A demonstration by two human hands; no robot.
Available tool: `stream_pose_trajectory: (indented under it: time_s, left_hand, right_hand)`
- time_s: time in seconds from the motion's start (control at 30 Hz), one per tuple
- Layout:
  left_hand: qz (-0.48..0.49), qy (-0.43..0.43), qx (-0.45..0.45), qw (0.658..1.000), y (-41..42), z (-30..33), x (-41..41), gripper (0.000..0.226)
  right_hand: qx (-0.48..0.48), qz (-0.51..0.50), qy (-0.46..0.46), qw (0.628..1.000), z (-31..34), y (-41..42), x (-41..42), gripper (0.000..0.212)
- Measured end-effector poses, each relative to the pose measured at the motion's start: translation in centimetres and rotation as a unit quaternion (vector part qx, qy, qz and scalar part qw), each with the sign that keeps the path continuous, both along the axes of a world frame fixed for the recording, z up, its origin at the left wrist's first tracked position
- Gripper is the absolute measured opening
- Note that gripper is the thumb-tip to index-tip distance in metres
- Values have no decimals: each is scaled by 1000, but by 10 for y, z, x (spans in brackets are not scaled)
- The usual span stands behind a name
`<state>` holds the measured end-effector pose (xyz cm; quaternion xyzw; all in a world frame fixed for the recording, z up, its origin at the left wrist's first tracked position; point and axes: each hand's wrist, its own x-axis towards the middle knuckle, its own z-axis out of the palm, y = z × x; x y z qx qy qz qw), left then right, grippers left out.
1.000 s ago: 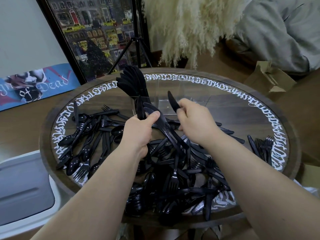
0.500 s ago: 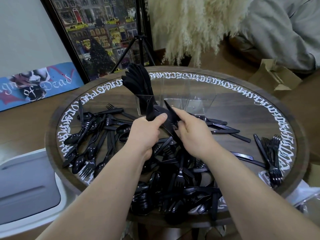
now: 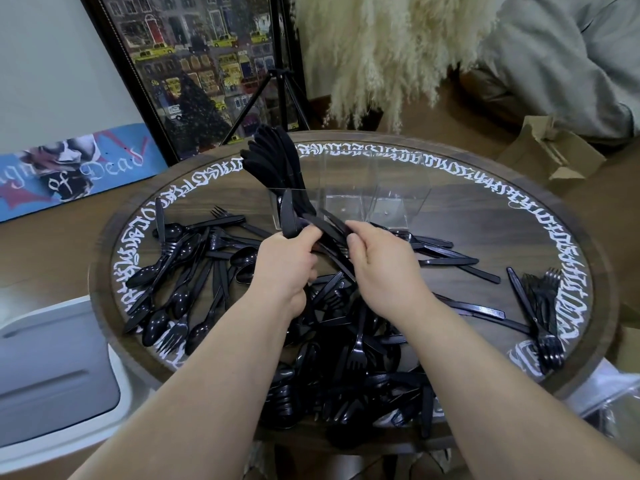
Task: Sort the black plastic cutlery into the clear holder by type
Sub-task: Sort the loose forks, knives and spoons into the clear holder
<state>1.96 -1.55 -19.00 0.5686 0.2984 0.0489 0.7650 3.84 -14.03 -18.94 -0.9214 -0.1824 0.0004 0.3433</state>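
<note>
meanwhile both hands grip knives before clear holder; loose cutlery crowds table

The blue board leaning by the wall reads "of Dead"; white gothic lettering rings the round table, illegible.

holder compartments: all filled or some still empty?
Partly filled. The clear holder has black knives standing in its left compartment only; the middle and right ones show bare clear walls.
</note>
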Motion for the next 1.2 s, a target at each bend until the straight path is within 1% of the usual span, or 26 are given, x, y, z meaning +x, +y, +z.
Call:
stream_pose_trajectory:
  time_s: [0.13, 0.27, 0.37, 0.47, 0.57, 0.63, 0.7, 0.8, 0.87, 0.9, 0.97, 1.03, 1.07, 1.1, 1.17, 1.2]
  left_hand:
    - [-15, -10, -5, 1000, -1, 0, 0, 13]
    - [-21, -12, 9, 1000, -3, 1, -1, 16]
    - [-8, -12, 32, 999, -4, 2, -1, 21]
    - [4, -14, 37, 999, -5, 5, 0, 23]
    - [9, -23, 29, 999, -7, 9, 0, 23]
    - [12, -29, 14, 999, -6, 10, 0, 24]
    - [17, -31, 0, 999, -5, 11, -1, 25]
    - [9, -31, -13, 999, -5, 13, -2, 22]
    - [-3, -36, -37, 999, -6, 15, -1, 18]
    - [-2, -35, -60, 998, -6, 17, -1, 21]
    - [16, -34, -123, 992, -4, 19, 0, 31]
    - [46, -54, -161, 984, -2, 21, 1, 19]
    - [56, -62, -155, 984, -1, 21, 1, 13]
    - [56, -68, -136, 987, -1, 22, 1, 12]
    - [37, -81, -96, 991, -3, 21, 0, 16]
    - [26, -86, -91, 992, -4, 21, 0, 17]
  right_hand:
    - [-22, -47, -25, 998, -1, -1, 2, 34]
    - [-56, -58, -21, 997, -3, -6, 4, 30]
    - [-36, -33, -11, 999, -2, -6, 3, 30]
    - [-35, 21, -2, 999, 0, -2, 1, 30]
    - [-41, 51, 26, 998, 2, 0, -2, 44]
    - [-47, 62, 28, 997, 3, 0, -3, 54]
    - [-68, 80, 23, 994, 3, -1, -3, 56]
    - [-86, 95, 14, 992, 2, -1, -2, 52]
    - [-86, 80, -3, 993, 3, -1, -2, 46]
    - [-82, 69, -11, 994, 3, -1, -1, 44]
    - [-53, 47, -6, 997, 6, -4, 0, 38]
    - [-11, 31, 27, 999, 9, -6, 0, 32]
    - [2, 25, 44, 999, 10, -6, 0, 29]
    - [10, 20, 56, 998, 11, -6, -1, 27]
    - [28, 13, 69, 997, 11, -6, -2, 23]
    - [44, 10, 77, 996, 12, -5, -2, 21]
